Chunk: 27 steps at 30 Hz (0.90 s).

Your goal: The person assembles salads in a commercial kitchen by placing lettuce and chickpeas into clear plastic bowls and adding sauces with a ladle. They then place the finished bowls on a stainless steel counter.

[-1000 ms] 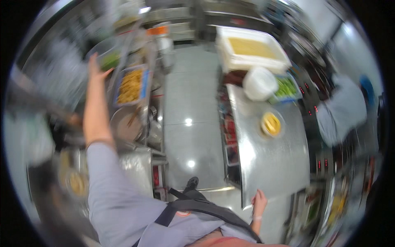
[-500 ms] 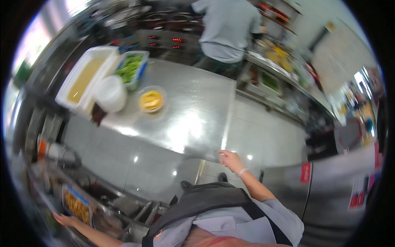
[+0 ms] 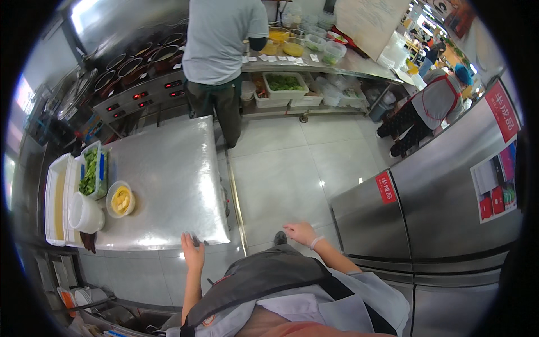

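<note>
My left hand (image 3: 192,254) is open, its fingers stretched out by the near edge of the steel table (image 3: 168,185); whether they touch it I cannot tell. My right hand (image 3: 302,233), with a pale band on its wrist, is in the air above the floor, fingers loosely bent and nothing seen in them. On the table's left part stand a bowl of yellow pieces (image 3: 121,200), a white round tub (image 3: 86,213), a container of green leaves (image 3: 90,171) and a long white box (image 3: 58,196) of yellowish liquid.
A steel refrigerator (image 3: 449,196) stands at my right. Ahead, a person in grey (image 3: 219,45) stands between the stove pots (image 3: 132,67) and a counter (image 3: 348,68) with bowls. Another person (image 3: 432,106) bends at the far right. A tiled floor (image 3: 275,168) lies between table and refrigerator.
My view has swung right, bringing more of the refrigerator and the second person into sight. My left hand has come from the lower-left shelf to the table edge. The right hand stays off the table.
</note>
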Each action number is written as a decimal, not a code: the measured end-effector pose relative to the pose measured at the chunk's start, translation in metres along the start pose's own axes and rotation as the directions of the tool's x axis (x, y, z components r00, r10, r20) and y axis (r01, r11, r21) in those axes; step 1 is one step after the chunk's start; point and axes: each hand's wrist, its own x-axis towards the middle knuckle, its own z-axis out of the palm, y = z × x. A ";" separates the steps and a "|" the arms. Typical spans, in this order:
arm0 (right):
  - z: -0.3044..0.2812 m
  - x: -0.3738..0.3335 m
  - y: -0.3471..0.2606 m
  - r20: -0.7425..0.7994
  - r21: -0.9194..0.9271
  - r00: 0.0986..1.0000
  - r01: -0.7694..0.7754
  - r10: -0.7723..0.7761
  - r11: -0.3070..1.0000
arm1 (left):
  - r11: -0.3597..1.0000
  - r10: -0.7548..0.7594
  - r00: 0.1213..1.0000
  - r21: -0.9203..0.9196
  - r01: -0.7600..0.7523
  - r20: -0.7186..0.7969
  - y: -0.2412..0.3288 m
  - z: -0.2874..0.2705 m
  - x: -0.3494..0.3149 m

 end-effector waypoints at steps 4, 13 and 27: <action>-0.052 0.002 0.086 -0.073 0.100 0.994 -0.075 0.083 0.992 | 0.939 -0.024 0.989 0.343 -0.026 0.143 0.071 0.066 0.022; -0.123 0.006 0.237 -0.132 0.252 0.884 -0.408 0.449 0.877 | 0.783 -0.259 0.965 0.593 0.189 0.034 0.110 0.113 0.041; -0.106 0.084 0.281 0.076 0.477 0.792 -0.562 0.605 0.676 | 0.151 0.231 0.934 0.958 0.244 -0.274 0.076 0.153 0.063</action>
